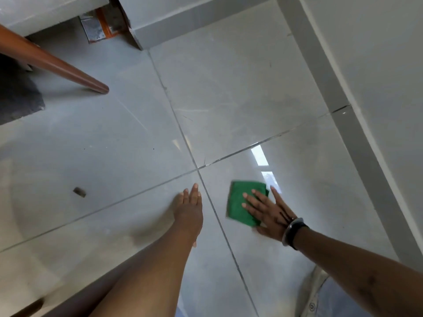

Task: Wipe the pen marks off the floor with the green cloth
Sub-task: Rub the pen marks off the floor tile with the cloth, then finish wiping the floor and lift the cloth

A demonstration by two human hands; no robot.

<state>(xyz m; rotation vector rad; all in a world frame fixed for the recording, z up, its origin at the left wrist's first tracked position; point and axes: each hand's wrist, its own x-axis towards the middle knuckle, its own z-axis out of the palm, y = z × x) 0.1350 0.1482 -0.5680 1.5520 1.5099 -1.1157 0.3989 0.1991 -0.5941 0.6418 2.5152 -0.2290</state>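
Cloth [240, 203], green, folded, lies flat on floor [103, 138] at lower right of centre, just right of the grout cross where four tiles meet. Right hand [266, 213] is pressed palm-down on it, fingers [250, 199] spread and straight, covering the cloth's lower right part; nothing pinched, hand just flat on top. Cloth edges look blurred. Dark band [294, 232] on right wrist, forearm running in from lower right corner.

Left hand [188, 212] is planted on the tile just left of the diagonal grout line, fingers together and flat, holding nothing, near the cloth but not touching it; arm comes up from bottom centre.

Thin dark marks [203, 160] show near the grout cross, above the cloth, w/ another faint one [187, 117] higher up centre. Small brown bit [79, 192] sits at left centre, well apart from both hands. Wood leg [52, 62] slants in from upper left, dark mat [16, 92] beside it at left edge. Grey skirting [332, 83] runs down the right side. Bright window glare on tile just above cloth.
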